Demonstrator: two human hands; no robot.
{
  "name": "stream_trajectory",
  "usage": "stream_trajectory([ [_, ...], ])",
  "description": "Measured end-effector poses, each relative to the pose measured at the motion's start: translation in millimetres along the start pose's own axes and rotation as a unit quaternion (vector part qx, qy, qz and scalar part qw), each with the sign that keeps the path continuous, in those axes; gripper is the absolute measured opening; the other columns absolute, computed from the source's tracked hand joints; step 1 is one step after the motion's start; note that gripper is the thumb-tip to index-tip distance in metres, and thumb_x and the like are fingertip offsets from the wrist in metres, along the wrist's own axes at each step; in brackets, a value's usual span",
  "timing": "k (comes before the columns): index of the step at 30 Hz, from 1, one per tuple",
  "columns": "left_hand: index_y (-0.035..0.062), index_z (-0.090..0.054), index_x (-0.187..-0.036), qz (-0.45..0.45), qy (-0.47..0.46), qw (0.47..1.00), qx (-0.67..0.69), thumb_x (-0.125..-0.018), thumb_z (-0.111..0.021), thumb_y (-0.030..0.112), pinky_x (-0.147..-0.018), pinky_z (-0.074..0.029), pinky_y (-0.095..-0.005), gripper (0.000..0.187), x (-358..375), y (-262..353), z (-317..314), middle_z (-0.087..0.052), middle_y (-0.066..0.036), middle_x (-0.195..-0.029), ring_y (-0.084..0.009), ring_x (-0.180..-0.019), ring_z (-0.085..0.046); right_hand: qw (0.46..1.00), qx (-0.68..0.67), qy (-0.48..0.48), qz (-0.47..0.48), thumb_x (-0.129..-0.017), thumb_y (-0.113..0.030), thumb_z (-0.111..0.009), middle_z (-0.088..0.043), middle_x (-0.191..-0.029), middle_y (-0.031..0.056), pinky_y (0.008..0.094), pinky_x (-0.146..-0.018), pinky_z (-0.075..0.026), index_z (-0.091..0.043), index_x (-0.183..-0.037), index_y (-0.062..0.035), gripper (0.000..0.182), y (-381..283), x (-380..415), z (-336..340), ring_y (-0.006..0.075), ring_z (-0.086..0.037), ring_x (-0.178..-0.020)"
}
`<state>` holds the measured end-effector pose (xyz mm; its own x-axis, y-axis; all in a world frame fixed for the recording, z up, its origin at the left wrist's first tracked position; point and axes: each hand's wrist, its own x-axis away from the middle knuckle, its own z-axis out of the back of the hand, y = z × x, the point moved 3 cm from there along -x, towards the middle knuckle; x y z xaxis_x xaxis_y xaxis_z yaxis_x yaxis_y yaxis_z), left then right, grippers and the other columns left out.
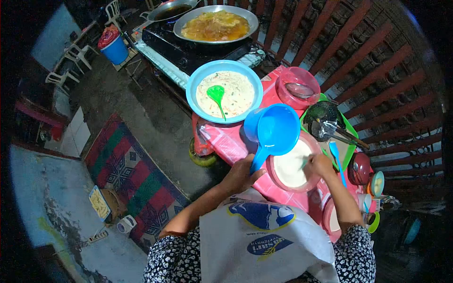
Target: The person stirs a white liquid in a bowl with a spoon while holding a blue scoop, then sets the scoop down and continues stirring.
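While the view runs from the floor side to the fence side, the findings follow that order. A blue bucket [115,49] stands far left by white plastic chairs [75,59], and a patterned rug [130,172] lies on the floor below. A stove [188,49] carries a wide pan of golden oil [215,23]. Next comes a blue basin [224,91] of pale batter with a green ladle [216,96] resting in it.

The left hand [241,173] is closed in a full fist about the handle of a blue scoop [273,131], which is held tilted over the rim of a pink bowl [291,169] of white batter; the scoop's mouth faces the camera and looks near empty. In my judgement the scoop is light, rigid plastic, likely slick when wet, and best gripped low on the handle as now. The pink bowl, laden with liquid, would be heavier and prone to slop; taking it by the rim on both sides seems soundest.

The right hand [321,165] sits at the bowl's right edge, fingers curled around a small utensil that dips into the batter; what it is I cannot tell. Farther right lie a pink tub [298,87] with a strainer, a green tray [349,141] of dark utensils and a dark red lidded pot [359,168].
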<state>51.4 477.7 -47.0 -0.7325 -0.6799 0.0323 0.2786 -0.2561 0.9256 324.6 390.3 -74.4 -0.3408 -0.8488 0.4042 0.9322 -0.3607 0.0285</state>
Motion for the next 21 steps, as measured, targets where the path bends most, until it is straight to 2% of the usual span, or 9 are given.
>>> stream_trajectory([
  [3, 0.0011, -0.045, -0.088, -0.032, -0.013, 0.999, -0.015, -0.077, -0.06, 0.022, -0.057, -0.041, -0.0392, 0.028, -1, -1, -3, -0.05, -0.018, -0.069, -0.0354, -0.065, -0.053, 0.997, 0.004, 0.066, -0.025, -0.069, -0.025, -0.05, -0.061, -0.075, 0.0131, 0.0424, -0.059, -0.046, -0.062, -0.079, -0.0131, 0.019, -8, -20, 2, 0.0307, -0.059, -0.068],
  [6, 0.0011, -0.047, -0.091, 0.02, 0.002, 1.0, -0.019, -0.077, -0.059, 0.022, -0.059, -0.042, -0.0385, 0.028, 0, 7, 0, -0.052, -0.018, -0.072, -0.0336, -0.068, -0.054, 0.996, -0.049, -0.004, 0.08, -0.069, -0.029, -0.053, -0.062, -0.073, 0.0096, 0.0409, -0.057, -0.046, -0.062, -0.08, -0.0157, 0.019, -15, 7, -20, 0.0294, -0.059, -0.066],
  [9, 0.0017, -0.049, -0.094, 0.049, -0.029, 0.998, 0.007, -0.077, -0.059, 0.022, -0.061, -0.043, -0.0381, 0.028, 0, 7, 2, -0.054, -0.018, -0.073, -0.0325, -0.07, -0.056, 0.999, -0.001, 0.007, -0.036, -0.067, -0.031, -0.055, -0.062, -0.073, 0.0109, 0.0414, -0.057, -0.046, -0.061, -0.079, -0.0147, 0.022, 10, -1, -18, 0.0299, -0.059, -0.068],
  [11, 0.0017, -0.05, -0.093, 0.043, -0.017, 0.998, -0.037, -0.077, -0.059, 0.021, -0.06, -0.043, -0.0387, 0.028, 0, 9, 1, -0.055, -0.018, -0.071, -0.0316, -0.069, -0.056, 0.998, -0.007, 0.06, -0.019, -0.066, -0.032, -0.055, -0.061, -0.072, 0.0122, 0.0424, -0.058, -0.045, -0.06, -0.077, -0.0131, 0.022, 13, -23, -11, 0.0314, -0.059, -0.068],
  [12, 0.0017, -0.05, -0.094, 0.059, -0.015, 0.998, -0.009, -0.077, -0.059, 0.022, -0.061, -0.043, -0.0389, 0.029, 2, 3, -2, -0.055, -0.017, -0.072, -0.032, -0.07, -0.056, 0.998, -0.012, 0.059, -0.023, -0.065, -0.027, -0.054, -0.061, -0.076, 0.0139, 0.0416, -0.064, -0.047, -0.063, -0.082, -0.0124, 0.024, -9, -17, 3, 0.0308, -0.06, -0.072],
  [15, 0.0012, -0.05, -0.094, 0.072, -0.013, 0.997, 0.027, -0.076, -0.06, 0.025, -0.063, -0.043, -0.0391, 0.031, 2, -7, -2, -0.057, -0.017, -0.076, -0.0333, -0.073, -0.056, 0.996, -0.062, -0.003, 0.057, -0.067, -0.025, -0.053, -0.062, -0.079, 0.0128, 0.0411, -0.065, -0.047, -0.063, -0.085, -0.0177, 0.023, -23, 9, -16, 0.0301, -0.06, -0.072],
  [17, 0.0015, -0.049, -0.095, 0.049, 0.005, 0.998, -0.025, -0.076, -0.06, 0.026, -0.065, -0.043, -0.0392, 0.033, 2, 3, 4, -0.057, -0.017, -0.079, -0.0339, -0.075, -0.056, 0.994, -0.068, -0.044, 0.069, -0.068, -0.027, -0.053, -0.062, -0.078, 0.012, 0.0414, -0.064, -0.047, -0.063, -0.088, -0.0187, 0.024, -7, 16, -10, 0.0291, -0.06, -0.072],
  [19, 0.0015, -0.049, -0.095, 0.051, -0.005, 0.998, -0.02, -0.076, -0.06, 0.026, -0.065, -0.043, -0.0394, 0.033, -1, -3, 3, -0.057, -0.017, -0.079, -0.034, -0.075, -0.056, 0.998, -0.008, -0.004, -0.061, -0.067, -0.026, -0.053, -0.062, -0.077, 0.0122, 0.0418, -0.062, -0.047, -0.063, -0.086, -0.018, 0.023, 17, -6, -11, 0.0282, -0.06, -0.071],
  [21, 0.0015, -0.049, -0.096, 0.054, -0.015, 0.998, -0.015, -0.075, -0.06, 0.026, -0.065, -0.043, -0.0396, 0.034, -1, -3, -1, -0.057, -0.018, -0.079, -0.0341, -0.076, -0.056, 0.997, -0.001, 0.071, -0.028, -0.07, -0.026, -0.049, -0.061, -0.074, 0.0124, 0.043, -0.062, -0.046, -0.062, -0.078, -0.0161, 0.018, -1, -15, -4, 0.0297, -0.06, -0.072],
])
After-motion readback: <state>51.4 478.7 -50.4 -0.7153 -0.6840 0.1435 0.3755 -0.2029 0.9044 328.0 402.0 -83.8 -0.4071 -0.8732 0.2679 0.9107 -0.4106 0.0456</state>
